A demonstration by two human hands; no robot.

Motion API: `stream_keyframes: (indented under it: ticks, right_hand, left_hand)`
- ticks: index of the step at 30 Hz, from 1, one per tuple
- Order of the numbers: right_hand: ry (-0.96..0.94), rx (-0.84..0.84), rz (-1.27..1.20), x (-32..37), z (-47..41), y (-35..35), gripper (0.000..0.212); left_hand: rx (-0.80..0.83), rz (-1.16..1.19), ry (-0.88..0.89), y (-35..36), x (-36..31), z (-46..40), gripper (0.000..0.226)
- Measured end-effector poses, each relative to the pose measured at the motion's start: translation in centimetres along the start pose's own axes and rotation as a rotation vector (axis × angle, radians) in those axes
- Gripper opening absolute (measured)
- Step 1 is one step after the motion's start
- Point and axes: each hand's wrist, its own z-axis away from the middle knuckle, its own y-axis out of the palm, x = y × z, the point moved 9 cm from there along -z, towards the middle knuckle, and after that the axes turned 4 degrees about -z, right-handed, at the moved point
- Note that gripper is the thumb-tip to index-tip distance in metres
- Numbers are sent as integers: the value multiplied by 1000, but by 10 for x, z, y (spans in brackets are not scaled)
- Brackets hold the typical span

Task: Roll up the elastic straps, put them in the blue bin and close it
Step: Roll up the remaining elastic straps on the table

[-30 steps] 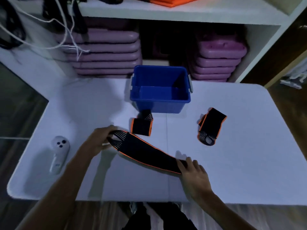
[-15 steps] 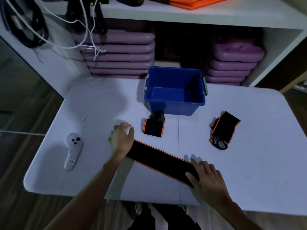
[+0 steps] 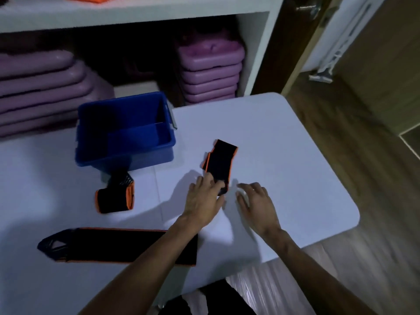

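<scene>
Three black elastic straps with orange edges lie on the white table [image 3: 284, 155]. A long strap [image 3: 113, 245] is stretched flat near the front edge, partly under my left forearm. A folded strap [image 3: 116, 197] sits in front of the open blue bin [image 3: 127, 153]. To the bin's right lies a third folded strap [image 3: 220, 162]. My left hand [image 3: 202, 201] rests its fingers on this strap's near end. My right hand [image 3: 256, 201] hovers just right of it, fingers spread, holding nothing. No lid is in view.
White shelving behind the table holds stacks of purple step platforms [image 3: 209, 69]. The table's right edge and rounded corner [image 3: 350, 214] drop to a wooden floor. A white stand [image 3: 329, 57] leans at the far right.
Both hands have let go of the long strap and moved right to the folded strap beside the bin. The view has swung right; the white controller is out of frame.
</scene>
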Motion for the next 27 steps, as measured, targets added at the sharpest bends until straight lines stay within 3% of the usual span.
stream_keyframes:
  ticks: [2, 4, 6, 8, 15, 18, 21, 27]
  right_hand:
    - [-2, 5, -31, -8, -10, -5, 34]
    - [-4, 10, -58, -14, -21, -9, 34]
    - [-11, 17, -87, -16, -31, -12, 33]
    - [-33, 41, -106, -14, -41, -11, 32]
    - [-171, 136, -166, 11, -69, 1, 40]
    - [-279, 230, -221, 36, -77, 6, 55]
    - [-430, 347, -232, 72, -79, 18, 65]
    - [-549, 820, -210, 143, -54, 63, 29]
  left_hand:
    - [-62, 110, -150, 5, 7, -5, 21]
    - [-107, 398, -452, 15, 35, -2, 27]
    - [-13, 520, -675, 37, 55, 4, 35]
    - [76, 512, -742, 51, 63, 5, 39]
    - [-42, 367, -605, 31, 53, -9, 9]
    - [-125, 576, -568, -3, 51, 1, 9]
    - [-10, 869, -525, -28, 54, 20, 15]
    - [156, 1065, -394, -89, 87, 78, 27]
